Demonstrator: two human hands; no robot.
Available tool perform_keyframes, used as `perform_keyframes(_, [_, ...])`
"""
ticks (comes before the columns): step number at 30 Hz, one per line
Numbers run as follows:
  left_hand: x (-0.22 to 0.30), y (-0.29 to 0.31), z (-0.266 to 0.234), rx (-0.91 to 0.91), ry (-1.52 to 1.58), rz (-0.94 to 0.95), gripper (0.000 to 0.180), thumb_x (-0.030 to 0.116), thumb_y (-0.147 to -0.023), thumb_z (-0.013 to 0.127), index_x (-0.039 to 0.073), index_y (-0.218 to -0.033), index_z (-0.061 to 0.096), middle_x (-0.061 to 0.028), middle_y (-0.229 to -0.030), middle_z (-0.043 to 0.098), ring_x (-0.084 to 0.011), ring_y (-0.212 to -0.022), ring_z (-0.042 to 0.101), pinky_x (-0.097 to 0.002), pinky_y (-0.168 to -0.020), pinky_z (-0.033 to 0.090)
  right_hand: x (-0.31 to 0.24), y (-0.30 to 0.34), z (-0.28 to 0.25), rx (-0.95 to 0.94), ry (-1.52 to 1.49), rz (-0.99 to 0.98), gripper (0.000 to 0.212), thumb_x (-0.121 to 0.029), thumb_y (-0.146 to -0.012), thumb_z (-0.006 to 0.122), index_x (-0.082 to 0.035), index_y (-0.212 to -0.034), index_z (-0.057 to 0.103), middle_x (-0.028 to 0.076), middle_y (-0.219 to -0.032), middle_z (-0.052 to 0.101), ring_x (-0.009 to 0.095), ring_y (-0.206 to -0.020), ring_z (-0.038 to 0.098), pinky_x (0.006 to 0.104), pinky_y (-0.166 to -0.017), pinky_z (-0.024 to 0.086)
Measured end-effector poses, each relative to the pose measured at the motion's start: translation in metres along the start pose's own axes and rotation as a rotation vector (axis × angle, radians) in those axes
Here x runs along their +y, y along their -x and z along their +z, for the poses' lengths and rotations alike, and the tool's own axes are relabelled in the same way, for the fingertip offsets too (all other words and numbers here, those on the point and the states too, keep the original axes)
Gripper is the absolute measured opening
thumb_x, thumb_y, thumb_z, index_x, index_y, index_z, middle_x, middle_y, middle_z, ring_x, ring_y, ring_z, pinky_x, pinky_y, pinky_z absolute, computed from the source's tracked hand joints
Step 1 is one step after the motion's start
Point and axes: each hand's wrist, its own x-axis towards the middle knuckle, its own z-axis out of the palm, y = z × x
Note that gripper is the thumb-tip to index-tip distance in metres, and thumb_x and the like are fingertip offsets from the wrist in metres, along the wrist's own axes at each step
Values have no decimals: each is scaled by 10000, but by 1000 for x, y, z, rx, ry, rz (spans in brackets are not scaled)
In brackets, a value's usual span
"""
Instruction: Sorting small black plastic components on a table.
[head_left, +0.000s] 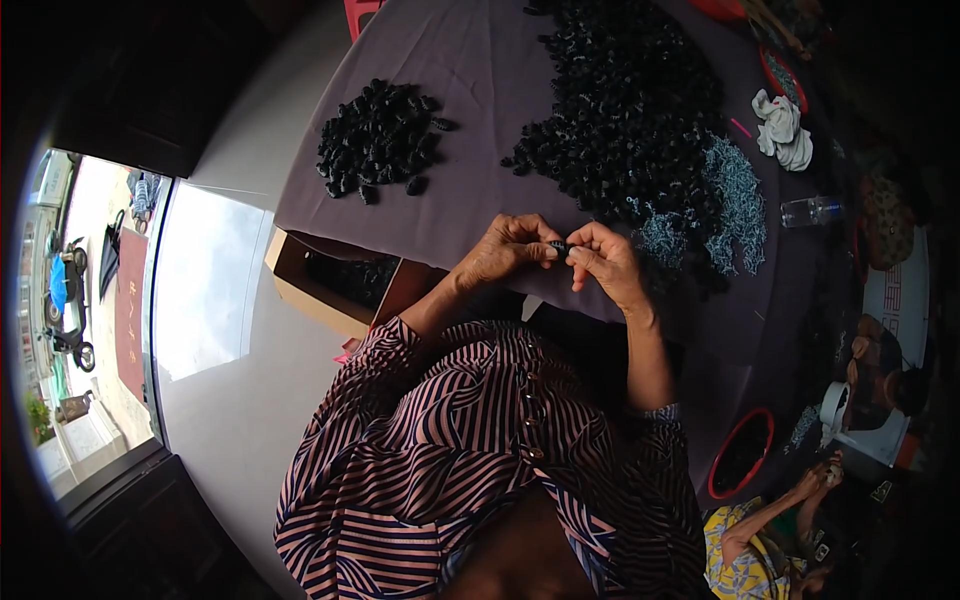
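My left hand (503,250) pinches a small black ribbed piece (558,246) between thumb and fingertips, just over the near edge of the table. From the other side my right hand (608,262) meets it, thumb and forefinger pressed together at the piece's right end. Whatever else those right fingertips hold is too small to make out. Beyond my hands spreads a large heap of similar black pieces (630,110). A smaller pile of black pieces (380,140) lies to the left. Tiny blue-grey slender parts (735,205) are scattered along the right side of the large heap.
A greyish-purple cloth (475,120) covers the table. Below its left edge stands an open cardboard box (315,305) with black pieces inside. A crumpled white cloth (783,132) and a clear bottle (810,211) lie at right. Near a red-rimmed basin (742,453), another person (750,550) sits lower right.
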Motion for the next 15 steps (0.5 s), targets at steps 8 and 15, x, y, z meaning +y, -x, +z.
perform_keyframes(8, [-1, 0, 1, -20, 1, -5, 63, 16, -712, 531, -11, -768, 543, -38, -695, 545, -76, -606, 487, -188, -565, 410, -7, 2, -5, -156, 336, 46, 105, -95, -783, 428, -9, -756, 483, 3, -557, 478, 18, -412, 409, 139, -341, 348])
perform_keyframes(15, [1, 2, 1, -34, -43, 8, 61, 22, -718, 527, -7, -768, 544, -28, -686, 537, -71, -603, 478, -191, -562, 402, -9, 5, 0, -110, 339, 37, 109, -100, -785, 420, -18, -739, 475, -7, -546, 465, 14, -406, 391, 136, -333, 328])
